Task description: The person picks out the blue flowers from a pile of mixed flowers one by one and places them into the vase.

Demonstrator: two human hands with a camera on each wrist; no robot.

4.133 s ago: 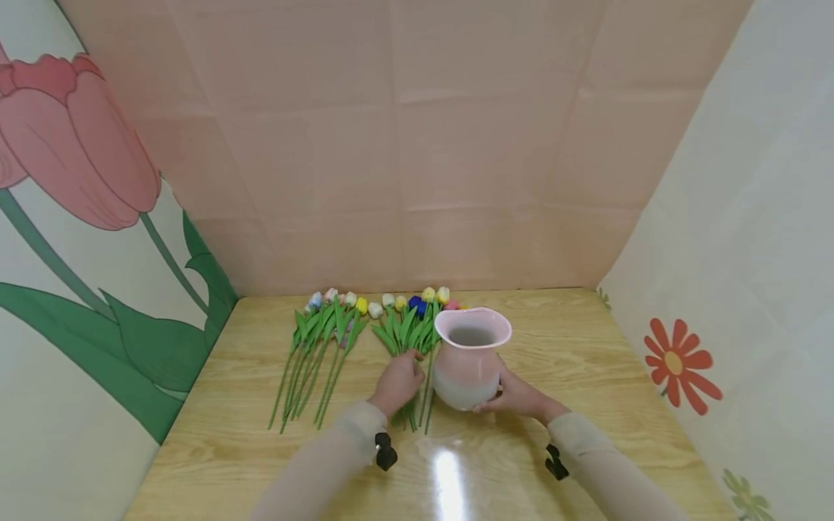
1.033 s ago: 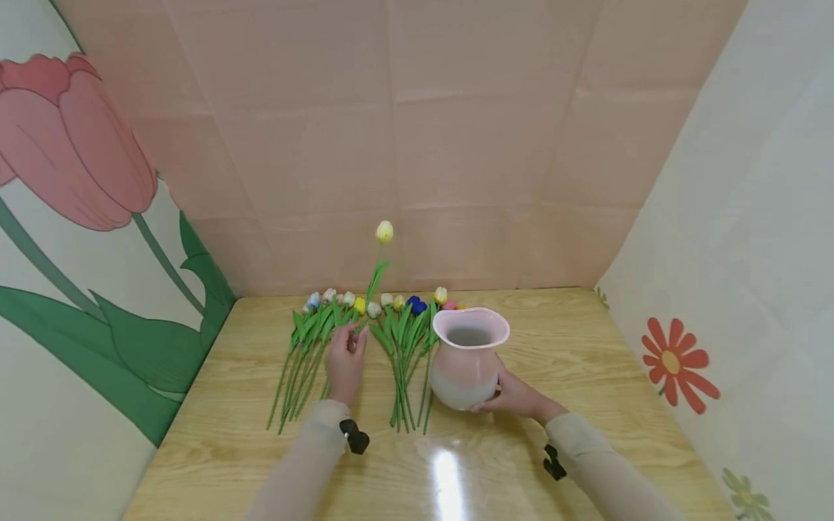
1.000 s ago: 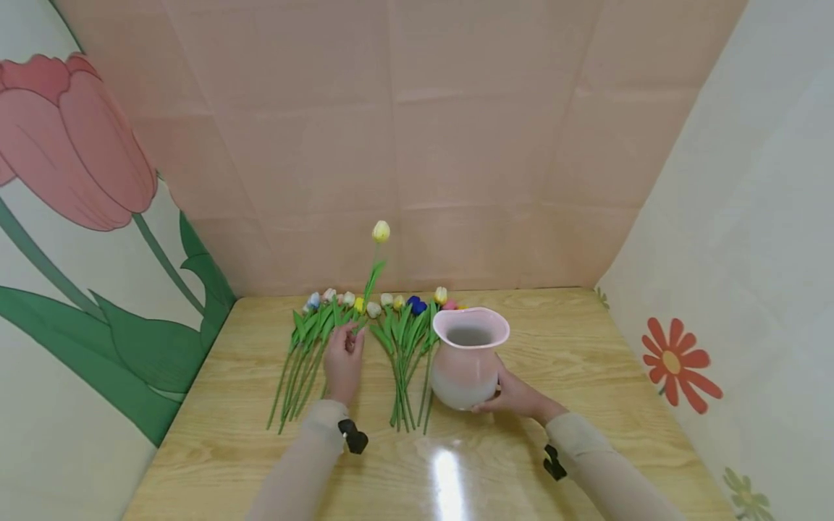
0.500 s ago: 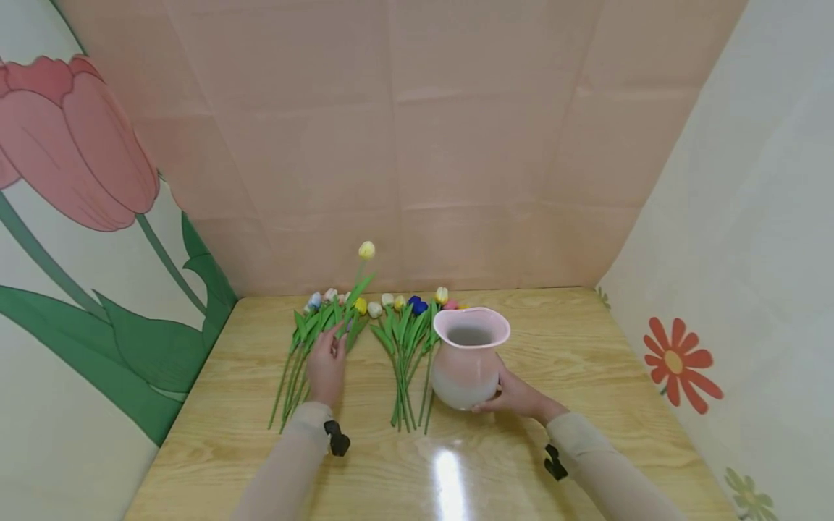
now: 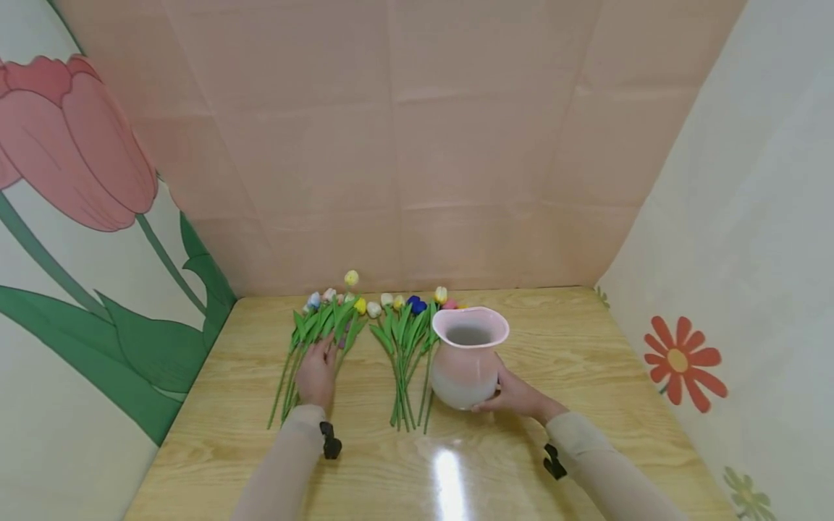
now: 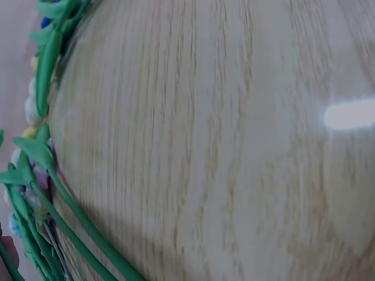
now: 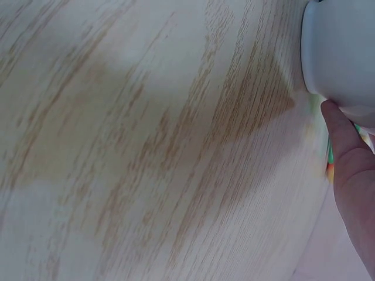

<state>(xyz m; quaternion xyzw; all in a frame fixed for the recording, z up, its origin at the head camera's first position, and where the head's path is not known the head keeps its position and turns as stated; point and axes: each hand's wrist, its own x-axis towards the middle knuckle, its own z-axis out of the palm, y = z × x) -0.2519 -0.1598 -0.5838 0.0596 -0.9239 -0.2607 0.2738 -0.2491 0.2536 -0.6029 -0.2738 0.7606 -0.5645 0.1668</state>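
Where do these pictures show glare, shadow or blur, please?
Head view: a white streak of glare on the table, near the bottom edge. Left wrist view: another bright patch at the right edge, the whole picture rather dim. Right wrist view: a brownish shadow on the table, tapering toward the vase by the right hand; colours beyond are blurred.

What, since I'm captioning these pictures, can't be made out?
Head view: inside floor of the vase, hidden by its front wall.
Head view: part of the right hand, behind the vase.
Head view: lower stem of the pale yellow tulip, masked by leaves and the left hand.
Left wrist view: most of that hand, cut off by the edge.
Right wrist view: much of the vase, past the edge.
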